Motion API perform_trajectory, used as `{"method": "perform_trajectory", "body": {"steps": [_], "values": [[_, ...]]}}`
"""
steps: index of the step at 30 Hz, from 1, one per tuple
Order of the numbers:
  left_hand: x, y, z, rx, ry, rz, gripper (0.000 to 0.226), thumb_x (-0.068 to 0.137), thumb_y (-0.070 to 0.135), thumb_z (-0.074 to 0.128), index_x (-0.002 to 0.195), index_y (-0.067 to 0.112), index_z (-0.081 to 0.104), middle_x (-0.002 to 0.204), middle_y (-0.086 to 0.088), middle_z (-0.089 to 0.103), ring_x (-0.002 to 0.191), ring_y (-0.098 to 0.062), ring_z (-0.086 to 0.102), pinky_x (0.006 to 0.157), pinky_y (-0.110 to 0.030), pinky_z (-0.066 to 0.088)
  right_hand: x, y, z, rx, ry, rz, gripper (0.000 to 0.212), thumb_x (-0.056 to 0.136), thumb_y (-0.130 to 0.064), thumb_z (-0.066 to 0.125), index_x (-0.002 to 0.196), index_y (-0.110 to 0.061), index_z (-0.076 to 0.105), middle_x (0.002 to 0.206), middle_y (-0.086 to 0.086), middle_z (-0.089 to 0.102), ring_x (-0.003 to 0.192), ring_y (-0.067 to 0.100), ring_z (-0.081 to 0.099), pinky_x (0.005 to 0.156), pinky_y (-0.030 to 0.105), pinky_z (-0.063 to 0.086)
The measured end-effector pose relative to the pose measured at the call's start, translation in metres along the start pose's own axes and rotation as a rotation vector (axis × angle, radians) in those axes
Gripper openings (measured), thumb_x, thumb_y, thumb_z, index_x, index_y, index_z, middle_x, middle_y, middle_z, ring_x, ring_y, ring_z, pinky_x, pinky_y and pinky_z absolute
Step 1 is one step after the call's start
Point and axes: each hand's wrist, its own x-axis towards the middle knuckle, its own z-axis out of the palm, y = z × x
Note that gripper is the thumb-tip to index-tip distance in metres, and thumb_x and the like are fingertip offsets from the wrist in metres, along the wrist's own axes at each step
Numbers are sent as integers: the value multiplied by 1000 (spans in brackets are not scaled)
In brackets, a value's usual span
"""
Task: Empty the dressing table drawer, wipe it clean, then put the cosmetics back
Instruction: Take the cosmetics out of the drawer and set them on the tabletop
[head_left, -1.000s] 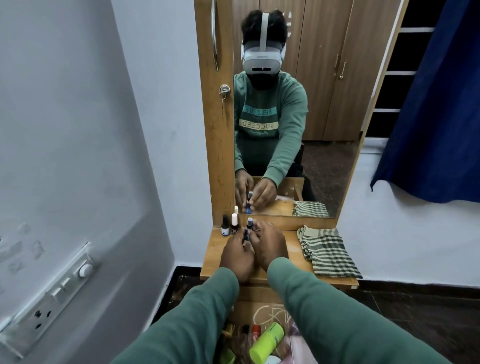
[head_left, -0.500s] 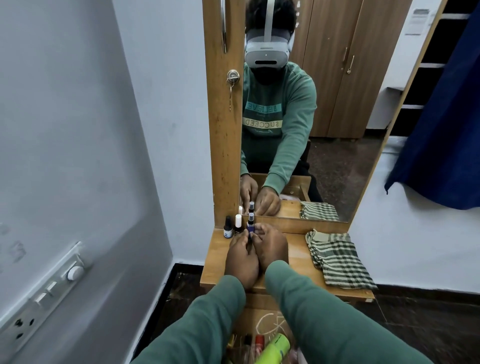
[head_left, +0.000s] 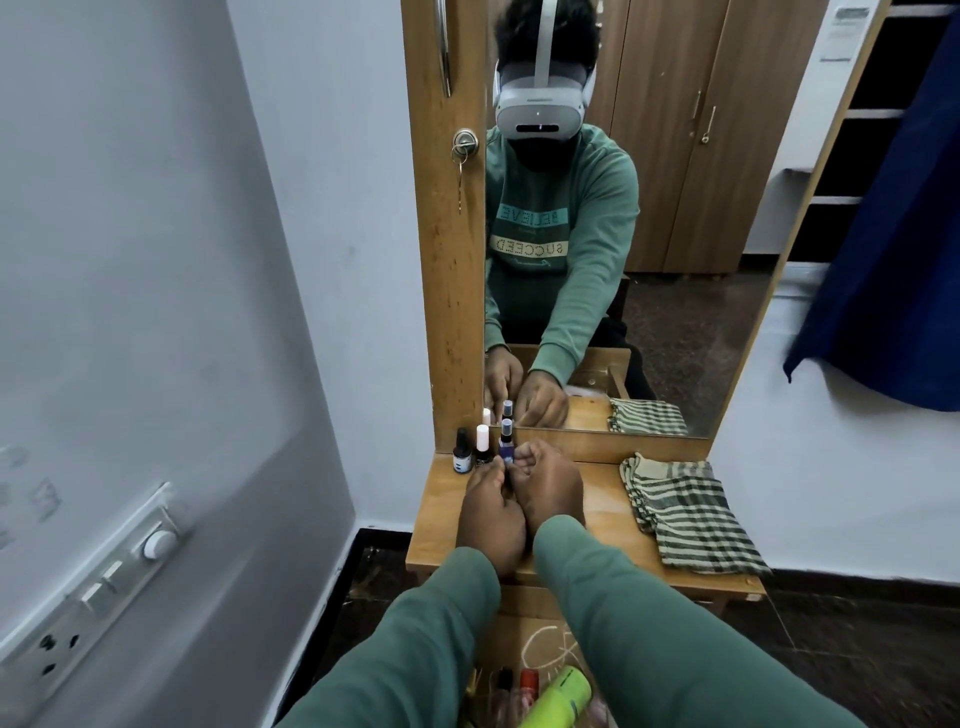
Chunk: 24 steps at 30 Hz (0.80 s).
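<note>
On the table (head_left: 597, 525) by the mirror, my left hand (head_left: 491, 519) and right hand (head_left: 550, 491) close together round a small blue bottle (head_left: 506, 449), standing it beside two others, a dark bottle (head_left: 461, 451) and a white-capped bottle (head_left: 482, 446). Down in the drawer (head_left: 524, 636) more cosmetics wait, a green tube (head_left: 556, 699) among them, so I judge emptying is only begun; the striped cloth (head_left: 685, 512) lies folded, wiping not yet started
</note>
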Motion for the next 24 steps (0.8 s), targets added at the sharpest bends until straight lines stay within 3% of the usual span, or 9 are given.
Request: {"method": "perform_trajectory", "body": {"steps": [5,8,11,17,21,24], "values": [[-1,0,2,35,16,37,49,106,3,40,155,6,38,161,-9,36,149,-21,35,125,-35,27,-5,-2,-6,42,7,26,12,86,-12,75,81,-19,68,80,-4,70,75,13,67,71,24,53],[-6,-1,3,53,25,60,49,107,8,43,155,8,37,162,-6,35,149,-19,34,125,-33,26,-12,1,-12,120,-29,57,12,85,-11,77,81,-20,71,76,-7,72,73,12,68,63,14,47],[-18,-4,2,63,23,65,53,103,-1,44,155,10,38,160,-5,38,147,-18,37,124,-32,29,-26,4,-21,131,-63,39,10,85,-13,77,80,-21,75,71,-11,72,69,2,68,59,7,45],[-55,-10,-13,50,-53,127,61,96,-13,42,153,10,43,153,-5,47,139,-18,46,120,-35,37,-64,1,-41,160,-132,-6,12,86,-11,76,80,-22,75,74,-10,74,71,1,69,67,19,55],[-79,-26,-41,12,-121,193,51,98,-10,47,142,14,59,140,-1,62,128,-12,57,111,-28,46,-102,2,-45,158,-128,-66,10,84,-10,76,80,-19,73,74,-7,74,71,6,69,67,24,56],[-90,-36,-62,-49,-149,190,51,95,-14,48,131,16,68,129,3,70,122,-12,63,107,-32,51,-125,1,-43,169,-159,-107,7,85,-15,77,80,-19,73,76,-7,74,73,6,70,67,23,55]]}}
